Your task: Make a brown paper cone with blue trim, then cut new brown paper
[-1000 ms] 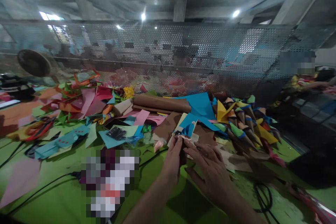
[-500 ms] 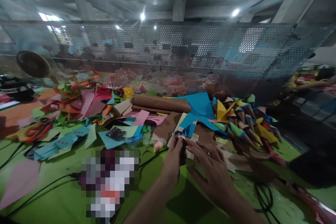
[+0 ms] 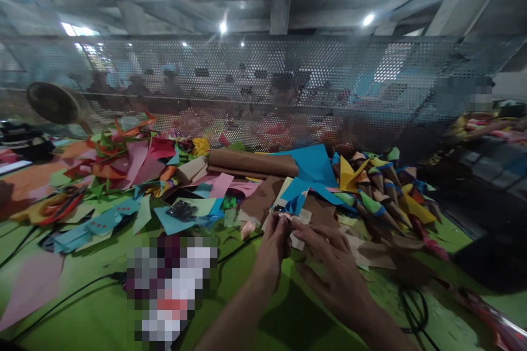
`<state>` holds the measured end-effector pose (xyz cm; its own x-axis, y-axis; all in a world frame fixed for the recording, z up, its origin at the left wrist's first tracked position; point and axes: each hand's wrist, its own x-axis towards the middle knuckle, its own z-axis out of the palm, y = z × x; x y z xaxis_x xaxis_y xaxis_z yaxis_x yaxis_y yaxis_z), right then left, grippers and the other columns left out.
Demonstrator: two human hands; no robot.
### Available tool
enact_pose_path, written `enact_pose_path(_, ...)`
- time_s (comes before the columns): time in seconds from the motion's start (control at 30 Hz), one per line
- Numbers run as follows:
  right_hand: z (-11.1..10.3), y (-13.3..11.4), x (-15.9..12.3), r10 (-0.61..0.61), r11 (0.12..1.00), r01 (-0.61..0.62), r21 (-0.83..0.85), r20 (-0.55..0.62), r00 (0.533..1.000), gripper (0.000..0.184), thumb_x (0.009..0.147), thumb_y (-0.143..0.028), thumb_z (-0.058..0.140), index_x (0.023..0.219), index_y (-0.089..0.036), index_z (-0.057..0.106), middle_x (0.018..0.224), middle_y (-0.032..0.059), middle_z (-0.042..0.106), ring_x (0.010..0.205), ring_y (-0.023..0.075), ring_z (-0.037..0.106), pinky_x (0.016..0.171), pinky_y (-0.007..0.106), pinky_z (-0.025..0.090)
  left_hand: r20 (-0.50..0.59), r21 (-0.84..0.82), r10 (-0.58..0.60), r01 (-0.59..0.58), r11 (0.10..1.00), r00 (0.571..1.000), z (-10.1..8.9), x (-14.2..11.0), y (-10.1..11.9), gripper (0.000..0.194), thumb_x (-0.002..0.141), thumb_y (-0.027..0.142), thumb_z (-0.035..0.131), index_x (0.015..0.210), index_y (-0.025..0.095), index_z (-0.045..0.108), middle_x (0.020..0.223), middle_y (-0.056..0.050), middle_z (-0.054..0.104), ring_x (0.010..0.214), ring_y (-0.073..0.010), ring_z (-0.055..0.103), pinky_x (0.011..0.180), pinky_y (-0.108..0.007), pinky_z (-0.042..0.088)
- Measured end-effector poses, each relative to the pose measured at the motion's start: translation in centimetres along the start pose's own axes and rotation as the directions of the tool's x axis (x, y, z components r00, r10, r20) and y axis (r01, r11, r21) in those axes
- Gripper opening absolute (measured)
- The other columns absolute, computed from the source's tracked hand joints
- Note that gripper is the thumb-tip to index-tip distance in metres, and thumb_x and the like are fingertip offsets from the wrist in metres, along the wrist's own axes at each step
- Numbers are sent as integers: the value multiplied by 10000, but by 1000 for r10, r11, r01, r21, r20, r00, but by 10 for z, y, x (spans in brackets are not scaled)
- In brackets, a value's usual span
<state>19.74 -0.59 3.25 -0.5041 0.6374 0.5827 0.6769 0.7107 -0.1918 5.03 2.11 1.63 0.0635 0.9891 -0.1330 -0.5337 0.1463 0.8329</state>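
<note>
In the head view, my left hand [image 3: 275,241] is closed in a pinch on a small pale pink piece [image 3: 291,219], paper or something soft; I cannot tell which. My right hand [image 3: 329,252] reaches in from the right with fingers extended and thumb apart, its fingertips touching or close to the same piece. Curled blue paper [image 3: 293,203] lies just beyond the fingertips. Beside my left hand, a crumpled pale pink lump [image 3: 248,229] rests on the green table [image 3: 230,307].
A brown paper roll [image 3: 251,163] and a blue sheet [image 3: 317,164] lie behind. Several brown cones with coloured tips [image 3: 373,203] are heaped right. Orange-handled scissors [image 3: 53,208] and paper scraps lie left. A black cable [image 3: 414,307] coils at front right. Perforated panel [image 3: 247,77] stands behind.
Little differs. My right hand has shifted very slightly, and the pale pink piece shows a little more between my fingertips. My left hand keeps its pinch.
</note>
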Motion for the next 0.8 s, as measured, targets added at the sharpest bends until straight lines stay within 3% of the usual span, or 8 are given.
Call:
enact_pose_path(0.17, 3, 1, 2, -19, 998, 20, -66, 14, 1000, 505, 910, -229, 573, 1390, -230, 416, 1468, 38, 507, 1273, 253, 428, 1006, 420, 334, -42, 72, 14, -11, 997, 999, 0, -1, 0, 436, 760, 590, 693, 983, 238, 566, 765, 39, 491, 610, -83, 403, 546, -186, 328)
enact_pose_path(0.3, 3, 1, 3, -1, 995, 0, -103, -9, 1000, 491, 914, -227, 566, 1386, -225, 428, 1459, 32, 520, 1249, 259, 445, 1014, 430, 323, -14, 109, 131, -128, 986, 991, 0, -2, 3, 414, 764, 548, 715, 1011, 235, 604, 993, -28, 584, 900, -148, 537, 758, -213, 425)
enact_pose_path(0.4, 1, 0, 4, 15, 998, -16, -64, -15, 1000, 494, 910, -225, 562, 1386, -221, 428, 1452, 48, 526, 1248, 262, 447, 999, 426, 349, 0, 114, 100, -100, 988, 995, 0, -3, 3, 379, 793, 548, 687, 972, 229, 588, 815, 8, 551, 725, -116, 498, 630, -201, 388)
enact_pose_path(0.47, -1, -1, 4, 25, 1000, -25, -9, -22, 999, 502, 907, -229, 561, 1390, -219, 422, 1449, 64, 524, 1250, 261, 449, 980, 415, 378, 9, 92, 53, -54, 994, 999, 0, -3, 2, 359, 817, 555, 658, 923, 227, 558, 657, 54, 450, 566, -88, 378, 519, -200, 297)
enact_pose_path(0.57, -4, 0, 4, 39, 999, -38, 30, -61, 997, 486, 910, -230, 561, 1378, -224, 431, 1432, 75, 535, 1245, 260, 455, 971, 413, 397, 20, -40, 7, -6, 999, 1000, -1, 0, -2, 362, 820, 556, 655, 869, 223, 524, 597, 79, 387, 505, -71, 302, 481, -196, 235)
enact_pose_path(0.7, -3, 3, 2, 28, 1000, -28, 3, -58, 998, 495, 909, -225, 567, 1384, -224, 425, 1416, 73, 550, 1237, 265, 460, 974, 423, 393, -23, -210, -103, 96, 973, 994, 0, 2, -2, 425, 712, 535, 770, 913, 220, 569, 638, 75, 483, 502, -56, 378, 474, -179, 262)
enact_pose_path(0.8, -1, 4, 2, 13, 999, -14, -41, -31, 999, 499, 913, -232, 565, 1390, -220, 419, 1431, 77, 539, 1238, 266, 461, 984, 431, 380, -47, -263, -130, 114, 958, 990, 2, 2, 1, 473, 650, 515, 821, 964, 215, 633, 749, 31, 628, 604, -87, 536, 523, -184, 353)
